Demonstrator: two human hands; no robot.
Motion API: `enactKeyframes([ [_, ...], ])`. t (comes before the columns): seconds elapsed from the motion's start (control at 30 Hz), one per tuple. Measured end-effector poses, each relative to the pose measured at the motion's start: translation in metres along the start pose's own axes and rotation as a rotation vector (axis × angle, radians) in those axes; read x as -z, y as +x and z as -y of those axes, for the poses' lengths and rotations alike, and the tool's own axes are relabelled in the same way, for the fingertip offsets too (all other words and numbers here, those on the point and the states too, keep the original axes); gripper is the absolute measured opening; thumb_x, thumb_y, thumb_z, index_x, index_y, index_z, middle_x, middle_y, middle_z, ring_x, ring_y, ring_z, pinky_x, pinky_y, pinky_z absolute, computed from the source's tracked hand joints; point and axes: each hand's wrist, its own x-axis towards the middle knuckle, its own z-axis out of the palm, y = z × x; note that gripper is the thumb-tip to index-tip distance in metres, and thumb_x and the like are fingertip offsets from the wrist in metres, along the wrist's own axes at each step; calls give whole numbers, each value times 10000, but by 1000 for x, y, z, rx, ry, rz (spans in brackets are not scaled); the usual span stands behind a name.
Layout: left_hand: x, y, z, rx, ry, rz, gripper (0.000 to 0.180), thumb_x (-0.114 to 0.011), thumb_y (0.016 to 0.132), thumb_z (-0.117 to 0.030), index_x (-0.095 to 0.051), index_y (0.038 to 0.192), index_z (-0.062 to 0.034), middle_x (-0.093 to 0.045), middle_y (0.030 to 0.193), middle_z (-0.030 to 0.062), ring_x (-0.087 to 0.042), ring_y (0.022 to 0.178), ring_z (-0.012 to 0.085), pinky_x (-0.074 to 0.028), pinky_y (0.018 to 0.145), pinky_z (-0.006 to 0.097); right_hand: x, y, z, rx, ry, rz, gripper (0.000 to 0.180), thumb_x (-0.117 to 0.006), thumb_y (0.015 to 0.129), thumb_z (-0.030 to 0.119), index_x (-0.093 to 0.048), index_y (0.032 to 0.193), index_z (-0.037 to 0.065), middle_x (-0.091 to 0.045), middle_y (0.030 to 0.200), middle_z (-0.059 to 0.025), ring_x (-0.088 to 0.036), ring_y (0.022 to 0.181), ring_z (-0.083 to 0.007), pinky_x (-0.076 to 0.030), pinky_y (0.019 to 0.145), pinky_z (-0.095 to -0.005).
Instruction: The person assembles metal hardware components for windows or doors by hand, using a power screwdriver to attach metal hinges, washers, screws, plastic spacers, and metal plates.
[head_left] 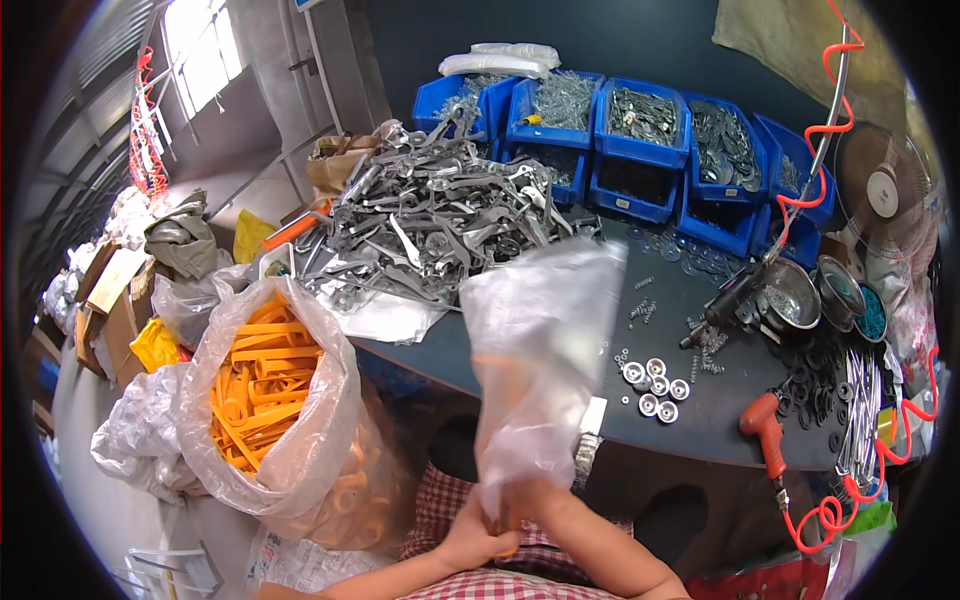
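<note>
Head | clear bag [540,350] stretching beyond left hand [476,537], right hand [537,503] | both curled round its near end (blurred)

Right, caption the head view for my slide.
Left hand and right hand at the near end of a translucent plastic bag, before a workbench heaped with metal levers, blue bins behind.

I wear a checked garment [520,585] in red and white, with small squares. Over my lap, the checked cloth [435,505] looks darker, rather maroon. My left hand [472,540], my right hand [535,500] and my 2 forearms [615,555] are bare.
</note>
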Motion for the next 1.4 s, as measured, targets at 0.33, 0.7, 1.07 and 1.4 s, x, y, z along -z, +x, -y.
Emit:
enactKeyframes([
  [0.33, 255, -171, -35, -545, -243, -1039, 403, -390, 873, -104, -284, 1260, -63, -466, 1153, 150, -483, 1028, 234, -409, 875, 357, 24, -21, 16, 421, 38, -313, 406, -652, 638, 54, -564, 1034, 48, -530, 1092, -152, -570, 900, -286, -489, 711, -336],
  [0.7, 359, -299, 47, -333, 170, -1686, 507, -505, 810, -154, -290, 1265, -97, -430, 1223, 150, -455, 1082, 304, -394, 886, 431, 32, 85, -32, 17, 76, -151, 397, -597, 764, 244, -526, 1132, 113, -397, 1228, -223, -387, 1134, -375, -319, 952, -405],
  [1.07, 411, -285, 70, -37, 494, -1967, 515, -637, 754, -266, -430, 1195, -98, -434, 1227, 144, -430, 1105, 332, -347, 925, 422, 33, 237, -118, -350, 288, -387, 502, -611, 765, 324, -508, 1162, 36, -444, 1211, -158, -485, 1053, -234, -378, 871, -312],
  [1.4, 163, -37, -107, -918, 905, -920, 172, -436, 834, -107, -487, 985, -41, -475, 1077, 157, -453, 994, 281, -375, 858, 375, 68, 169, -44, 186, -239, -634, 158, -626, 715, 91, -642, 869, 61, -595, 924, -101, -603, 726, -226, -484, 604, -313],
])
